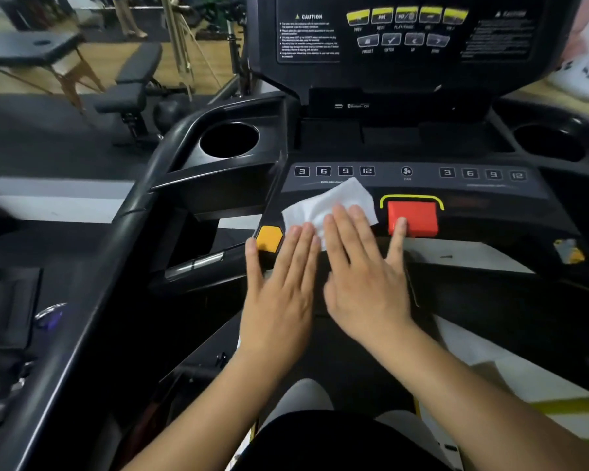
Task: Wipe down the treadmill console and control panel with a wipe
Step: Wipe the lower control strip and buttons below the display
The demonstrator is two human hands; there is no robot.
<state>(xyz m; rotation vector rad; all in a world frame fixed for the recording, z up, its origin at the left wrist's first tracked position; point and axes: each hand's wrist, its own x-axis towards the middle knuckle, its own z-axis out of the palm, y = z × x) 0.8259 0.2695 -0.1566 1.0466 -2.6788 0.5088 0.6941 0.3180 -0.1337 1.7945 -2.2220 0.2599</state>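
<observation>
The white wipe (330,202), thin, limp and likely to bunch unless pinned flat, lies on the control panel (490,198) between yellow button (269,237) and red button (413,215), pressed under the straight-fingered left hand (279,287) and right hand (364,287), neither gripping anything.

The person's left hand (279,283) and right hand (364,273) are bare, and the left forearm (198,413) and right forearm (483,396) run uncovered to the lower edge of the view. Between the forearms, low in the middle, sits a black garment (340,443) of plain dark cloth with a rounded outline. Just above it show two pale rounded shapes (306,396), greyish white and smooth; whether they are light clothing or something else cannot be told.
</observation>
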